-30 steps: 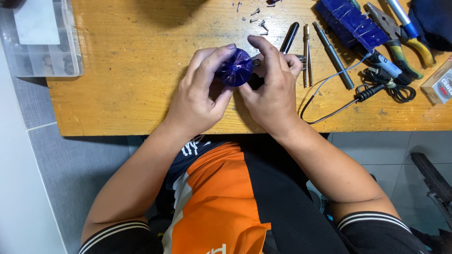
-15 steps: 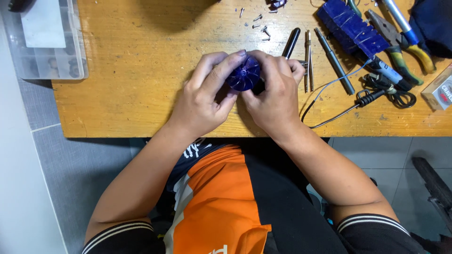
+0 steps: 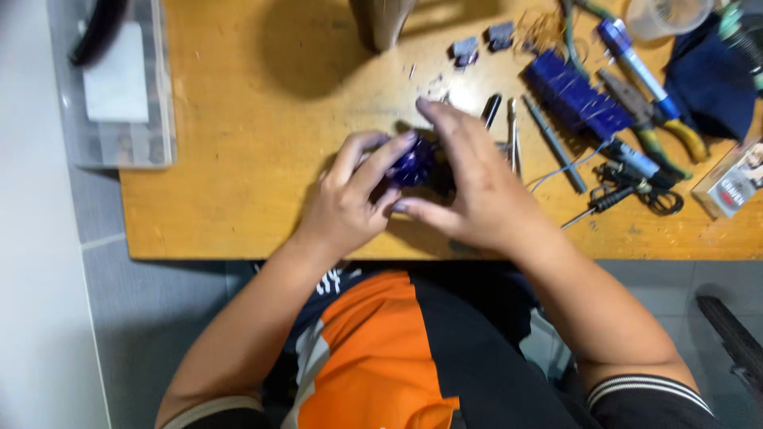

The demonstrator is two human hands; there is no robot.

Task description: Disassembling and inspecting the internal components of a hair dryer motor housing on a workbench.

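Left hand (image 3: 346, 206) fingers pinch small dark-blue ribbed plastic part (image 3: 413, 163) over wooden desk (image 3: 238, 183); right hand (image 3: 477, 187) fingers cup it, probably steadying it.

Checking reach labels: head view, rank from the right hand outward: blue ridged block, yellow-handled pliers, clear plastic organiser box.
From the right hand:
1. Blue ridged block, just up and to its right on the table.
2. Yellow-handled pliers, farther right, past the block.
3. Clear plastic organiser box, far across at the table's left end.
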